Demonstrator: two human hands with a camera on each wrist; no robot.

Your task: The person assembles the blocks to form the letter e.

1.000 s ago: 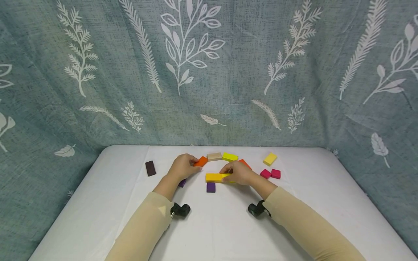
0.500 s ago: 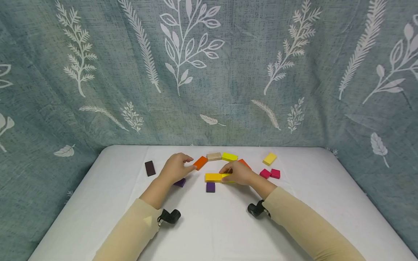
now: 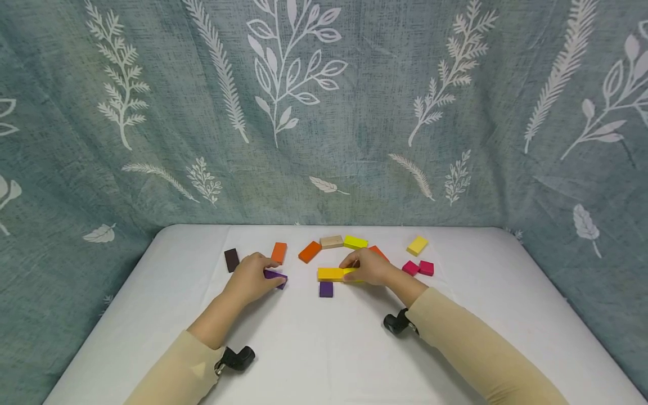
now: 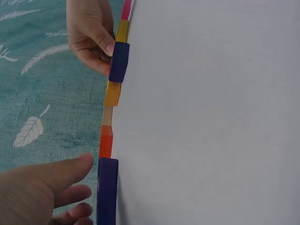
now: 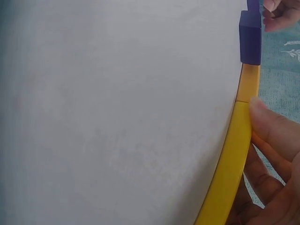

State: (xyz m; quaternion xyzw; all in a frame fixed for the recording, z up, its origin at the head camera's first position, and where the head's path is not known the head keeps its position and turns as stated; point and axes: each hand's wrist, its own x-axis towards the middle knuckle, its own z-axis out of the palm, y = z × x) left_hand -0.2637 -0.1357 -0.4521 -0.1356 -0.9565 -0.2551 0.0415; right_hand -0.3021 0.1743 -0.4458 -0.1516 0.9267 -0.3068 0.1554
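Observation:
My left hand (image 3: 251, 277) reaches over a purple block (image 3: 274, 274), with thumb and fingers about it. In the left wrist view that purple block (image 4: 107, 192) lies just beside the thumb tip, and a narrow gap shows between them. My right hand (image 3: 370, 267) pinches a yellow block (image 5: 228, 164) between thumb and fingers, partly covering it in the head view. An amber block (image 3: 330, 274) meets the yellow one end to end. Directly in front of the amber block is another purple block (image 3: 326, 289).
Behind the hands, two orange blocks (image 3: 310, 252), a plain wooden block (image 3: 331, 242), a bright yellow block (image 3: 356, 242) and a red-orange block (image 3: 378, 253) form a loose arc. A dark brown block (image 3: 231, 260) lies left; pink blocks (image 3: 426, 268) and a yellow block (image 3: 417, 246) lie right.
My left hand has let go of an orange block and moved left and nearer, to the purple block. Another orange block has come into sight behind it. The right hand has stayed put.

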